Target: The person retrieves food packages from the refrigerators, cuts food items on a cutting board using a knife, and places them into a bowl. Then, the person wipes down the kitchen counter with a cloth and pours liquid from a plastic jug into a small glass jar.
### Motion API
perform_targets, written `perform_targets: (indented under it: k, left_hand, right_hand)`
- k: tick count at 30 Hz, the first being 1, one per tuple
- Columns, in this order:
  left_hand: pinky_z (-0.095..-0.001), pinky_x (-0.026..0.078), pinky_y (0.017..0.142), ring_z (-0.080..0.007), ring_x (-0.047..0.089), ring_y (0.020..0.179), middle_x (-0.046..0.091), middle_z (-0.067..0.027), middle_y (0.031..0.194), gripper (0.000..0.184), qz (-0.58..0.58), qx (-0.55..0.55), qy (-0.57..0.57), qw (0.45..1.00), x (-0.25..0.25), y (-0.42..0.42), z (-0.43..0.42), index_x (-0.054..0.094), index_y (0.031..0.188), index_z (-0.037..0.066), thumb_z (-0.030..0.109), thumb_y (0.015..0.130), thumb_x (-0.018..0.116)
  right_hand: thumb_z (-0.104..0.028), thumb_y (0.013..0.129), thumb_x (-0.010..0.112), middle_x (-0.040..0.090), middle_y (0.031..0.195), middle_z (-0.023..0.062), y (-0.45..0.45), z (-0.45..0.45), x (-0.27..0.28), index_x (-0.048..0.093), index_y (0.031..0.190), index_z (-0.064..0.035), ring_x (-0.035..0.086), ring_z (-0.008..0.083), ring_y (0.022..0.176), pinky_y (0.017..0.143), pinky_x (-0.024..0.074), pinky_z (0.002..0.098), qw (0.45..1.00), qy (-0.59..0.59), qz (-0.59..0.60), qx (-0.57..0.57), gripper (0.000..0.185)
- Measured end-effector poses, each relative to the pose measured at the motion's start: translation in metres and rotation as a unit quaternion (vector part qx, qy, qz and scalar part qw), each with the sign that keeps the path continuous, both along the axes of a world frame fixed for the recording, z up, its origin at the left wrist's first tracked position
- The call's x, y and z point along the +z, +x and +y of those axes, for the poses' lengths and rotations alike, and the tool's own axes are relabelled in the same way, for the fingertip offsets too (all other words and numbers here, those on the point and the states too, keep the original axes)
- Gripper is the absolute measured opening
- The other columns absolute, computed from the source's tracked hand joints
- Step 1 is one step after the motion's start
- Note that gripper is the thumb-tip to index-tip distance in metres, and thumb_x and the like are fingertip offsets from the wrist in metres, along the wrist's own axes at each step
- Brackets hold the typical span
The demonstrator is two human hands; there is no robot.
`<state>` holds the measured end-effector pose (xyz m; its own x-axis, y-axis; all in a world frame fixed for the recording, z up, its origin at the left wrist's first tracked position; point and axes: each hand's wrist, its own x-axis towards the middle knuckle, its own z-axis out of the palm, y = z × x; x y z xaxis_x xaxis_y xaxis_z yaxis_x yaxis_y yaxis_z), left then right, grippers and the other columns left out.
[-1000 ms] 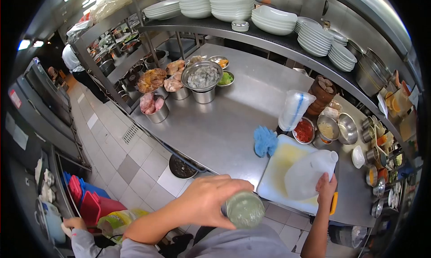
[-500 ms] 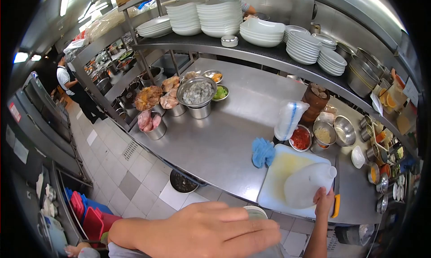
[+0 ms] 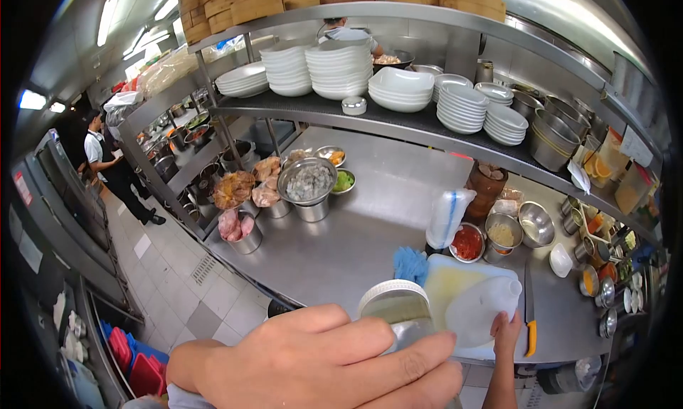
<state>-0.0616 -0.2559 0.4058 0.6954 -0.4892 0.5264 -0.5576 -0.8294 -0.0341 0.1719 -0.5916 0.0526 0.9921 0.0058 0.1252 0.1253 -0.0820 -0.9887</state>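
My left hand is large in the lower foreground, its fingers wrapped round a clear jar with a white ribbed rim and something greenish inside. My right hand grips a translucent white plastic jug low on its right side. The jug lies tilted over a pale, yellow-stained cutting board, its neck toward the upper right. A crumpled blue cloth lies at the board's upper left corner. Right of the board is a knife with a yellow handle.
A bowl of shrimp and meat in metal pots stand on the left of the steel counter. Bowls of red and pale food are behind the board. Plates line the shelf above. A person stands in the left aisle.
The view has tilted up, showing bamboo steamers. My left hand has risen toward the camera, with the jar now upright. My right hand still holds the jug. The person in the aisle has turned.
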Motion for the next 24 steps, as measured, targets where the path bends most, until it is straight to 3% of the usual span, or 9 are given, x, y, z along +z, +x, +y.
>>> perform_targets:
  k: [3,6,8,9,11,12,14,16,24]
  left_hand:
    - [-0.0167,0.03,0.051,-0.0011,0.043,0.063,0.065,0.0076,0.109,0.032,-0.058,-0.01,-0.026,0.998,0.0,0.007,0.0,0.064,0.107,0.016,0.017,0.075,0.058]
    - [-0.0232,0.041,0.054,-0.0082,0.055,0.069,0.065,0.0022,0.112,0.039,-0.014,-0.042,-0.012,0.999,0.008,0.013,0.005,0.063,0.109,0.014,0.019,0.071,0.067]
    - [-0.0334,0.048,0.063,-0.022,0.063,0.082,0.067,-0.0133,0.108,0.045,0.098,-0.092,-0.027,0.991,0.016,0.018,0.002,0.061,0.113,0.002,0.025,0.077,0.076]
    - [-0.0334,0.048,0.063,-0.022,0.063,0.082,0.067,-0.0133,0.108,0.045,0.102,-0.094,-0.03,0.99,0.012,0.021,0.003,0.061,0.113,0.002,0.025,0.077,0.076]
    - [-0.0328,0.047,0.063,-0.0209,0.062,0.074,0.069,-0.0039,0.107,0.054,0.267,-0.025,-0.081,0.96,-0.005,0.032,0.008,0.06,0.12,0.011,0.026,0.071,0.076]
    - [-0.0328,0.047,0.063,-0.0209,0.062,0.074,0.069,-0.0039,0.107,0.054,0.272,-0.028,-0.084,0.958,-0.02,0.038,0.01,0.06,0.12,0.011,0.026,0.071,0.076]
    - [-0.0325,0.051,0.064,-0.0206,0.065,0.083,0.066,-0.0059,0.112,0.053,0.256,-0.048,-0.223,0.939,-0.064,0.051,0.015,0.061,0.113,0.011,0.024,0.064,0.077]
    - [-0.0393,0.053,0.079,-0.0312,0.065,0.098,0.066,-0.0132,0.11,0.065,0.304,-0.021,-0.271,0.913,-0.111,0.067,0.019,0.059,0.116,0.009,0.03,0.06,0.084]
    - [-0.0413,0.052,0.084,-0.0359,0.066,0.097,0.068,-0.0183,0.103,0.069,0.294,0.239,-0.38,0.844,-0.354,0.119,0.036,0.059,0.119,0.005,0.041,0.065,0.082]
  right_hand:
    - [-0.029,0.095,0.06,0.046,0.056,0.0,-0.002,0.002,0.005,0.051,0.092,-0.0037,0.039,0.0083,0.039,0.037,0.0277,0.0243,1.0,0.007,0.016,0.004,0.027]
    - [-0.014,0.093,0.056,0.049,0.059,0.0002,-0.004,0.002,0.009,0.055,0.098,-0.0004,0.042,0.0076,0.044,0.04,0.0319,0.0231,0.999,0.015,0.034,-0.001,0.015]
    - [-0.018,0.093,0.059,0.049,0.061,-0.0009,-0.004,-0.001,0.004,0.056,0.101,-0.001,0.042,0.0068,0.046,0.041,0.032,0.0226,0.999,0.03,0.015,0.021,0.019]
    - [-0.018,0.093,0.059,0.049,0.061,-0.0009,-0.004,-0.002,0.002,0.056,0.101,-0.001,0.042,0.0068,0.046,0.041,0.032,0.0226,0.999,0.027,0.019,0.019,0.019]
    - [-0.022,0.092,0.062,0.048,0.062,-0.0023,-0.003,-0.001,0.001,0.057,0.103,-0.0018,0.041,0.0059,0.047,0.041,0.0317,0.0222,0.998,0.054,0.031,0.013,0.024]
    - [-0.022,0.092,0.062,0.048,0.062,-0.0023,-0.002,-0.003,0.0,0.057,0.103,-0.0018,0.041,0.0059,0.047,0.041,0.0317,0.0222,0.998,0.051,0.036,0.01,0.024]
    - [-0.023,0.091,0.063,0.047,0.063,-0.0034,-0.001,-0.004,-0.006,0.057,0.104,-0.0025,0.04,0.0049,0.048,0.041,0.0313,0.0216,0.996,0.073,0.053,0.009,0.025]
    - [-0.023,0.091,0.064,0.047,0.063,-0.0034,0.0,-0.005,-0.008,0.057,0.104,-0.0025,0.04,0.0047,0.048,0.041,0.0313,0.0214,0.996,0.066,0.056,0.006,0.025]
    - [-0.022,0.09,0.065,0.048,0.063,-0.0035,-0.003,-0.001,-0.001,0.057,0.105,-0.0028,0.041,0.0042,0.047,0.04,0.0319,0.021,0.995,0.074,0.062,0.008,0.025]
